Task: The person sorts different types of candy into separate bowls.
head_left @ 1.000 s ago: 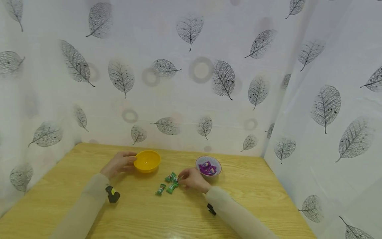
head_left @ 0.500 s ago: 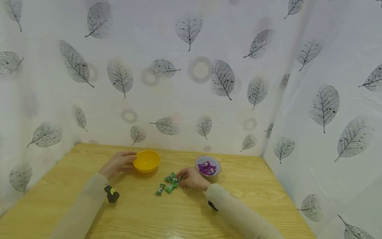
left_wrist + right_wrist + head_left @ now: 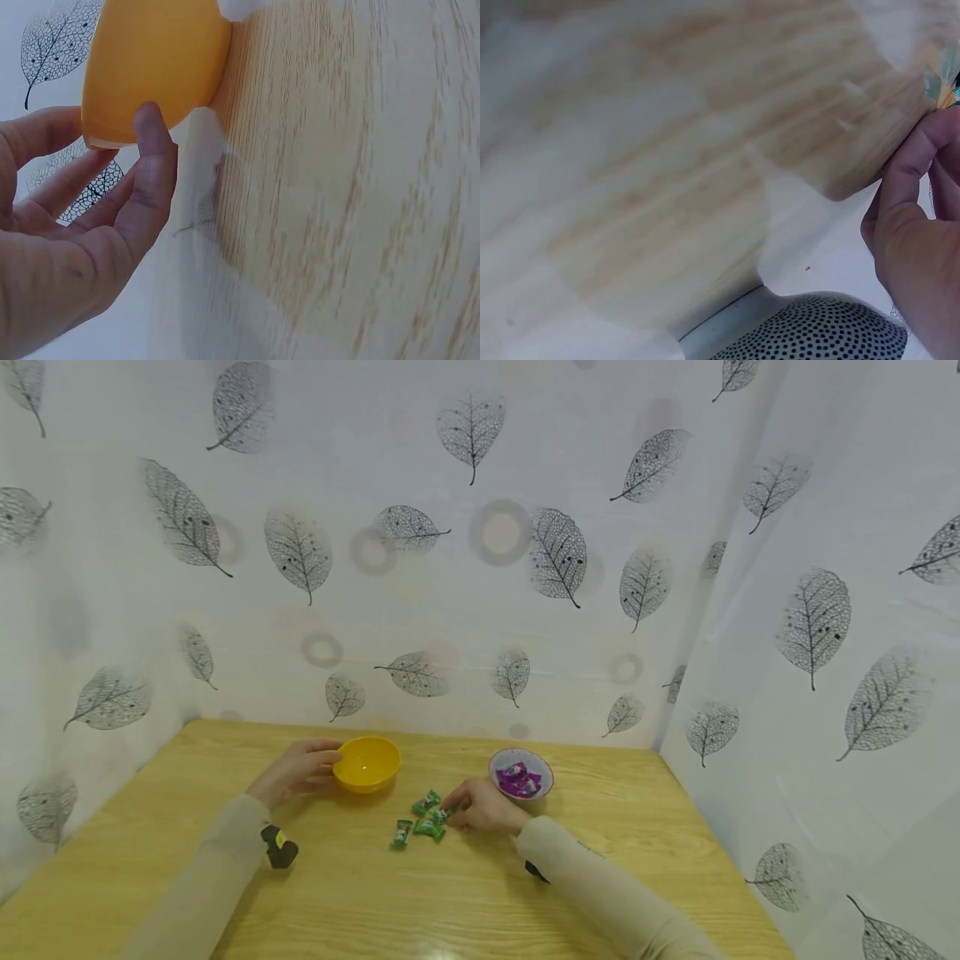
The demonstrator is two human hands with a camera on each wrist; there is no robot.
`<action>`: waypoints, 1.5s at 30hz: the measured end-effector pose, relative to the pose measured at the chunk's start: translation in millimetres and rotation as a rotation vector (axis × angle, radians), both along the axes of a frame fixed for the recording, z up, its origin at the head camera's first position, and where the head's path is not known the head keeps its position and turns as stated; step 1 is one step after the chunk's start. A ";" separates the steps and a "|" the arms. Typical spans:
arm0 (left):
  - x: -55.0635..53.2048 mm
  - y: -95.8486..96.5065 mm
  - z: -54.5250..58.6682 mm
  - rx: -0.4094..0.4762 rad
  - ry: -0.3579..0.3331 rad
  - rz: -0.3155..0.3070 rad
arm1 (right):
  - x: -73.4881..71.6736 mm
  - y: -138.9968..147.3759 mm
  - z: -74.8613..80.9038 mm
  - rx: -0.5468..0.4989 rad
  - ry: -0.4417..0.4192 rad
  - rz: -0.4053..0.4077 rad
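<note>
In the head view, my left hand (image 3: 296, 771) is at the left side of a yellow bowl (image 3: 367, 765). The left wrist view has the thumb against the bowl's outer wall and the index finger at its rim, so the hand holds its edge. My right hand (image 3: 486, 808) reaches down to a small pile of green-wrapped candies (image 3: 429, 828); its curled fingertips pinch one green candy (image 3: 441, 816) at the pile's right side. In the right wrist view, part of a candy (image 3: 949, 82) appears at the frame's edge, past the fingers, with most of it cut off.
Behind the right hand stands a pale bowl (image 3: 539, 765) with a red rim, with purple-wrapped candies (image 3: 517, 781) in it. Its dotted outside shows low in the right wrist view. A leaf-print curtain (image 3: 420, 610) hangs behind the wooden table (image 3: 360, 893) and along its right side.
The green candies have shifted and turned slightly by my right fingertips, the upper one now lying apart from the others. My left hand and the yellow bowl stay in place.
</note>
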State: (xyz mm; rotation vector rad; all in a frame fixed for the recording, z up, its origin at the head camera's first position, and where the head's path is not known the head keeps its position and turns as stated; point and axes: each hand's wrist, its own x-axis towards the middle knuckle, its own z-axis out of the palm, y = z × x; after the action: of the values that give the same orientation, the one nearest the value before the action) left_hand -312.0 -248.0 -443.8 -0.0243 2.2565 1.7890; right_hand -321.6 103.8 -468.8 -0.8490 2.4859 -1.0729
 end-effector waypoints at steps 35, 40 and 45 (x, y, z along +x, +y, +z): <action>-4.1 -1.1 -7.7 0.184 -0.068 -0.086 | -0.8 2.3 11.4 0.003 -0.032 -0.034; -4.1 -1.0 -8.1 0.189 -0.060 -0.100 | -1.9 -0.5 12.9 0.002 -0.042 -0.053; -5.7 -1.5 -9.4 0.166 -0.028 -0.105 | -2.1 -4.1 18.2 -0.060 -0.055 -0.068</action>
State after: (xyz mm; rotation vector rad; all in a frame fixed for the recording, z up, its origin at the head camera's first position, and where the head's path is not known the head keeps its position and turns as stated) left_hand -317.7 -249.5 -453.2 0.0980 2.0438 1.9002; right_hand -323.8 99.7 -450.6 -0.7463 2.4642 -1.1820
